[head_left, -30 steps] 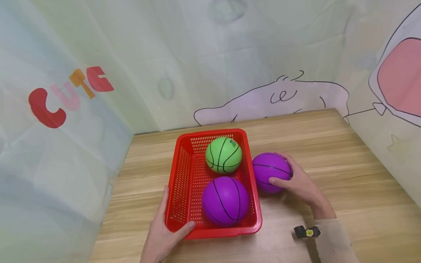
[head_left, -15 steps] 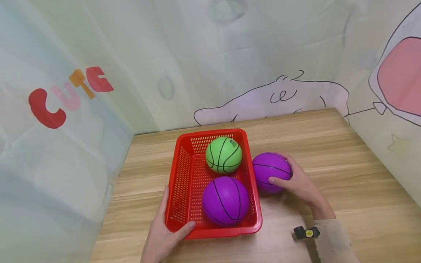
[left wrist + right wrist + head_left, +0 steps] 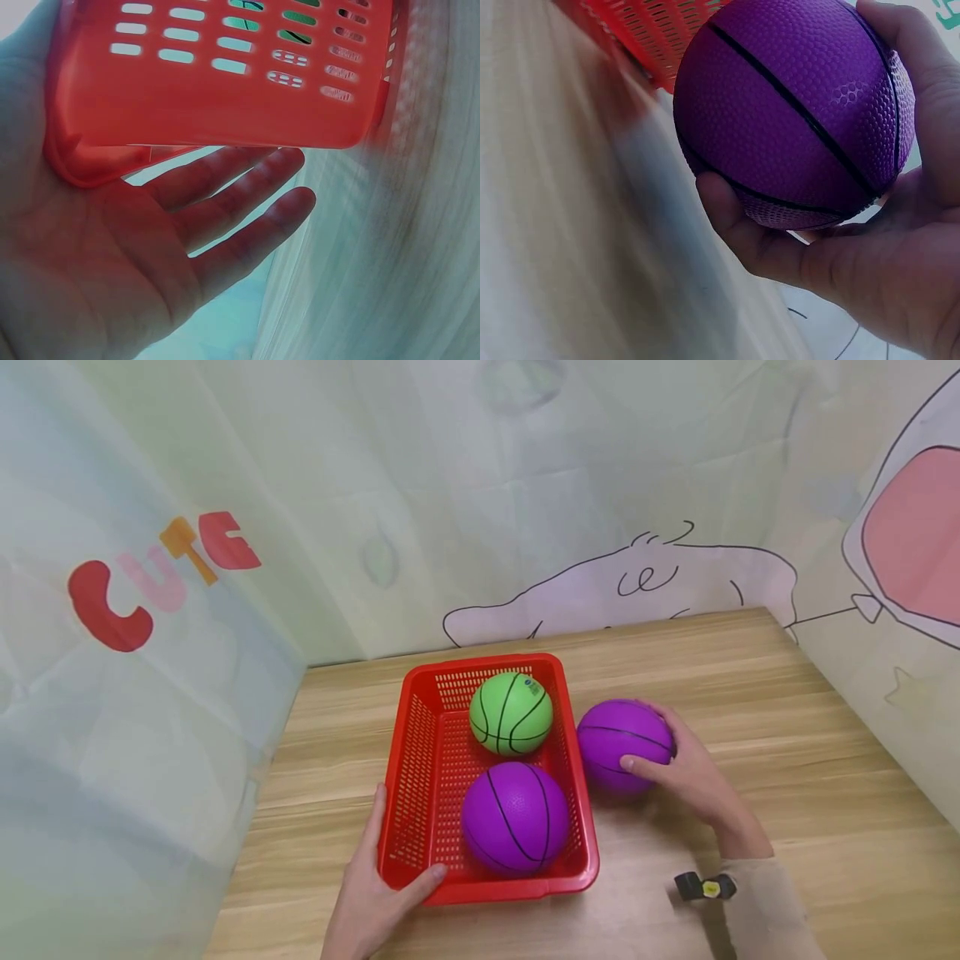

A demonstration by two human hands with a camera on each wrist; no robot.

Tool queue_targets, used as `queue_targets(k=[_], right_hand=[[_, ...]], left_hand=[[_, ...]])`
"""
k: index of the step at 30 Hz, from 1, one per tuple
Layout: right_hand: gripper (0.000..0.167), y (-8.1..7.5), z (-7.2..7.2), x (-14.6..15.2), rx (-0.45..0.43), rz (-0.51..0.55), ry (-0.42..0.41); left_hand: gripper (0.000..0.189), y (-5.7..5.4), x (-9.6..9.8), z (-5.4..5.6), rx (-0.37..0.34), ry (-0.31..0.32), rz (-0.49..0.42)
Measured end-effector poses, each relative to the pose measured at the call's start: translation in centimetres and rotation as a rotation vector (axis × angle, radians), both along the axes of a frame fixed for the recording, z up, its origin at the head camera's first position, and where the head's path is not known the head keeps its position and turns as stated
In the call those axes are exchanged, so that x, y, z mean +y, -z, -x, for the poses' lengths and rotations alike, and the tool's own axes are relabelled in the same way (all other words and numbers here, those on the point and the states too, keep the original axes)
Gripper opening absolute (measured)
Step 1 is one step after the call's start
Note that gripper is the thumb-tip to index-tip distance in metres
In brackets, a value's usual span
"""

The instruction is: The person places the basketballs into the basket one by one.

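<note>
A red plastic basket point(image 3: 392, 777) with slotted walls holds a green basketball point(image 3: 512, 713) at its far end and a purple basketball point(image 3: 516, 818) at its near end. My left hand point(image 3: 369, 885) rests against the basket's near left corner, thumb over the front rim. In the left wrist view its other visible fingers point(image 3: 259, 244) stretch out nearly straight beside the wall. Just right of the basket, my right hand point(image 3: 693, 777) grips a second purple basketball point(image 3: 624, 743). The right wrist view shows fingers and thumb curved round this ball point(image 3: 795, 112); some fingers are hidden behind it.
Everything stands on a wood-grain table point(image 3: 750, 710). Printed curtains point(image 3: 375, 510) enclose its back and sides. A small black device with a yellow mark point(image 3: 708, 887) sits at my right wrist, beside the sleeve.
My right hand and the purple basketball in it have shifted slightly up and to the right in the head view. The left hand, basket and the balls inside stay put.
</note>
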State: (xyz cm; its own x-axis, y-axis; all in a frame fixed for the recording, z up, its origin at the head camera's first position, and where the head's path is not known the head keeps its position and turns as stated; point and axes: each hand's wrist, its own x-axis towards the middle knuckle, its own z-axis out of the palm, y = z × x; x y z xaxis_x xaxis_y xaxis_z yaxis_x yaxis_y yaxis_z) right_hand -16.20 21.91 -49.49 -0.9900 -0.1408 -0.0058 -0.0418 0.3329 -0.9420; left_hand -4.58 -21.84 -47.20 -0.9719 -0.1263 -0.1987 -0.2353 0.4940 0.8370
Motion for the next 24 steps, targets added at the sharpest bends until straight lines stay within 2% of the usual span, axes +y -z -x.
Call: queue_targets(k=[5, 12, 19, 24], right_hand=[[0.099, -1.5, 0.4, 0.5, 0.034, 0.012, 0.022], [0.100, -4.2, 1.3, 0.5, 0.095, 0.040, 0.011], [0.094, -6.9, 2.5, -1.2, 0.149, 0.065, 0.005], [0.094, -8.2, 3.2, -3.2, 0.171, 0.110, -0.054]], left_hand=[[0.134, 0.0, 0.0, 0.0, -0.004, -0.001, -0.002], [0.135, -0.1, 0.0, 0.0, -0.005, 0.002, 0.001], [0.136, -0.1, -0.1, -0.1, 0.015, 0.011, 0.009], [0.136, -0.2, 0.0, -0.2, 0.011, 0.006, 0.009]])
